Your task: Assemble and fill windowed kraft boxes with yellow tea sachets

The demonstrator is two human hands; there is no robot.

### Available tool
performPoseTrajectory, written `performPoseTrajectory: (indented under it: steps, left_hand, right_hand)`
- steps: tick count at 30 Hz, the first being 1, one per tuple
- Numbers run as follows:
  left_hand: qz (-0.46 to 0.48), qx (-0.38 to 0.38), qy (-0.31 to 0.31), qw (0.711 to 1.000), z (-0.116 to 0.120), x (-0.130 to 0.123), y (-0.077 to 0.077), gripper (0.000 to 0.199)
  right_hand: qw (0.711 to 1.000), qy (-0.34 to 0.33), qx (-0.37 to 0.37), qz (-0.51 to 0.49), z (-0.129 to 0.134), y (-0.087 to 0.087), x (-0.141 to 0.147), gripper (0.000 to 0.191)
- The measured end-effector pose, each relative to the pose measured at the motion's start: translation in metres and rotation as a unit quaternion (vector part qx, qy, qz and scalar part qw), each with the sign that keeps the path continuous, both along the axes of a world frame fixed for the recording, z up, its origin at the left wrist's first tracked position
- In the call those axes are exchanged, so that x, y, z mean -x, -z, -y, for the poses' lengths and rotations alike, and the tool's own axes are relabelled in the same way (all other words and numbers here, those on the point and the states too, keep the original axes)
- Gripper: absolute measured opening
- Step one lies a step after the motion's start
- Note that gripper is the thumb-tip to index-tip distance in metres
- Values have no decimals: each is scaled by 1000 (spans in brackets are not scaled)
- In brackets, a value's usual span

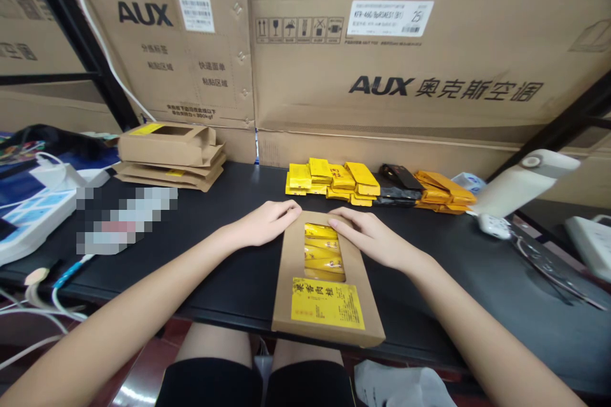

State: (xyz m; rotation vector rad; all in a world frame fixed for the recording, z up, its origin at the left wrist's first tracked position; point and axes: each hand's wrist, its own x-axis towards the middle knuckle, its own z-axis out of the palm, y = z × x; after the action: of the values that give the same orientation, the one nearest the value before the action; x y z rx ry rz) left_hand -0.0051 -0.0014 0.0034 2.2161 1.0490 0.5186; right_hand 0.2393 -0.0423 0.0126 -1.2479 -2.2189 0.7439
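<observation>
A flat brown cardboard box (280,305) lies on the black table, its near end by the front edge. Through its cut-out window show several yellow packets (324,254), and a yellow printed label (327,305) covers the nearer part of the lid. My left hand (270,222) is closed at the box's far left corner, fingertips against it. On the far right corner, my right hand (370,235) grips the box, with its thumb on the lid near the window. The fingertips behind the far edge are partly hidden.
Behind the box sit yellow packets (341,179), black packets (398,186) and orange packets (442,191). Brown boxes (167,156) are stacked at the back left. A power strip (52,210) lies left; a white bottle (525,184) and glasses (548,267) are right. Large cartons (305,95) stand behind.
</observation>
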Motion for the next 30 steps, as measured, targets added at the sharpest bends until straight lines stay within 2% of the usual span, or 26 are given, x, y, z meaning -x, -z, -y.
performPoseTrajectory:
  steps: [16, 24, 30]
  left_hand:
    - [-2, -2, 0, 1000, 1, -1, 0, 43]
    - [-18, -37, 12, 999, 2, -1, 0, 43]
    - [-28, -47, 19, 998, 4, 0, -1, 41]
  right_hand:
    - [999, 9, -12, 47, 7, -7, 2, 39]
    - [995, 35, -3, 93, 19, -14, 3, 39]
    - [996, 13, -10, 86, 13, -9, 1, 41]
